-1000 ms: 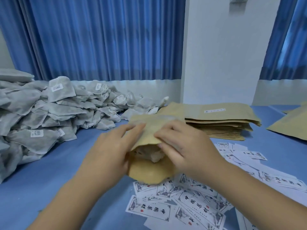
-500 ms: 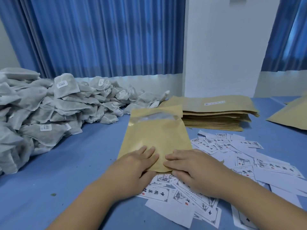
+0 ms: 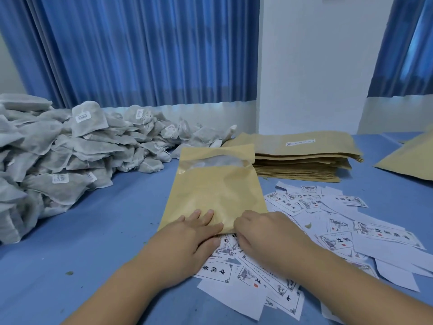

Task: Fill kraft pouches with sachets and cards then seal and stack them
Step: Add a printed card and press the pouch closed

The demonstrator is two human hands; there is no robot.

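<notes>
Head view — kraft pouch (image 3: 216,193) flat, creased — clear window near far end.

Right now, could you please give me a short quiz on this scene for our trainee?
1. True or false: the left hand has its fingers flat on the pouch.
2. The sachets lie: A left of the pouch, B right of it, C on it?
3. What lies scattered under the right hand?
Key: 1 true; 2 A; 3 cards.
</notes>
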